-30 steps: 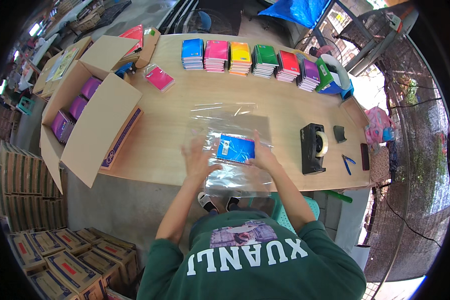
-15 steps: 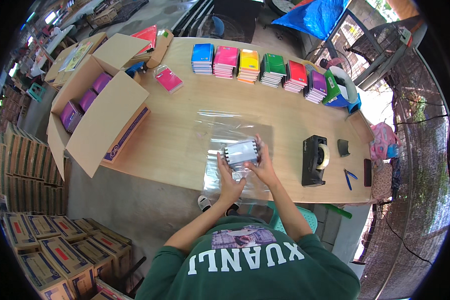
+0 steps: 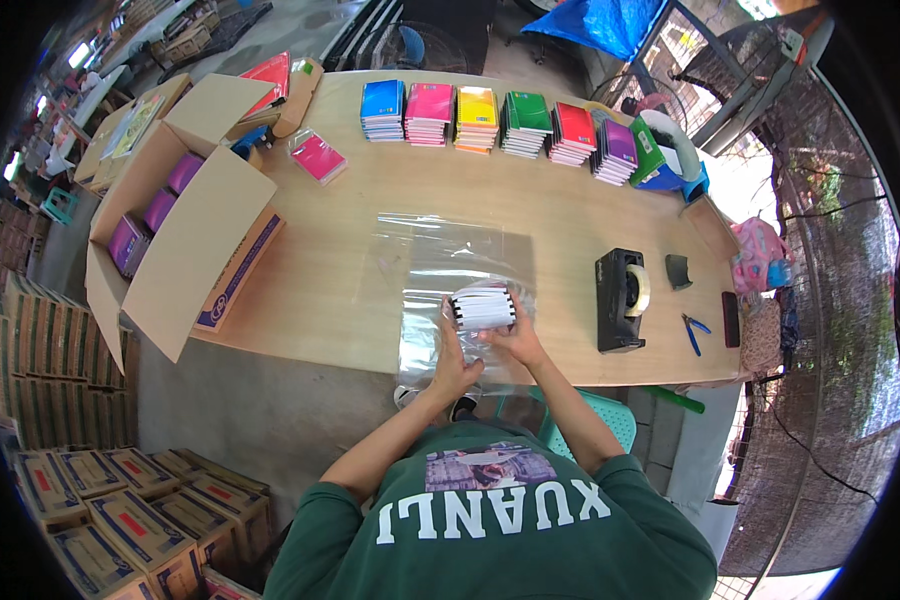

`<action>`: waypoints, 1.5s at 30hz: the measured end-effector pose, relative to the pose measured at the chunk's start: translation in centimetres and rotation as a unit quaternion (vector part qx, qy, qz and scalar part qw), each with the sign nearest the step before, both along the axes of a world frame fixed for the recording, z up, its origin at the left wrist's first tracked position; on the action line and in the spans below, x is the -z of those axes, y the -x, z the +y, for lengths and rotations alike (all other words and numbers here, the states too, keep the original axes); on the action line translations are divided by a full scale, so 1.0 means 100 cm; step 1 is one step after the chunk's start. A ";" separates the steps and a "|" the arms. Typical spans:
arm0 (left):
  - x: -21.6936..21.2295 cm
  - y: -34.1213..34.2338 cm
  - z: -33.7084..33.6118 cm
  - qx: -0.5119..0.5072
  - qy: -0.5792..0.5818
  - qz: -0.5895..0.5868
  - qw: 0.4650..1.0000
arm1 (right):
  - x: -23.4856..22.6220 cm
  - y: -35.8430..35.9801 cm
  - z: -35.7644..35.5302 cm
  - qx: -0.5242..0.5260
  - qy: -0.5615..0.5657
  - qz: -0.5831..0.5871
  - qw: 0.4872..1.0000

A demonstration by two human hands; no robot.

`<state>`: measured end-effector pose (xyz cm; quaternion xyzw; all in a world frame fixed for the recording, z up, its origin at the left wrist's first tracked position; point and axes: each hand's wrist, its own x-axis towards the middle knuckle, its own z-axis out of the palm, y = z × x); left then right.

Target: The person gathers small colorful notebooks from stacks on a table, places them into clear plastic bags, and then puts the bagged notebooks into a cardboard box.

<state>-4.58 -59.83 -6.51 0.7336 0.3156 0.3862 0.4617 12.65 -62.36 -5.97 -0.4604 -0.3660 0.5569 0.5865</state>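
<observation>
The left hand (image 3: 456, 368) and right hand (image 3: 518, 338), half-curled, clasped a notebook stack (image 3: 484, 311), apparently squaring it (next move wanted even pressure, I judged).

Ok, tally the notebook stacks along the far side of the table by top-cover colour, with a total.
Blue stack: 1
Pink stack: 1
Yellow stack: 1
Green stack: 1
Red stack: 1
Purple stack: 1
Total: 6 stacks
</observation>
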 end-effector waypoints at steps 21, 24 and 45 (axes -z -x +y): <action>-0.055 0.037 0.047 0.077 -0.238 0.141 0.958 | -0.168 -0.068 0.035 -0.279 -0.216 -0.710 0.610; -0.073 0.047 0.063 0.137 -0.309 0.239 0.910 | -0.173 -0.063 0.050 -0.300 -0.273 -0.708 0.578; -0.108 0.033 0.115 0.369 -0.323 0.365 0.792 | -0.089 -0.037 0.062 -0.159 -0.166 -0.425 0.876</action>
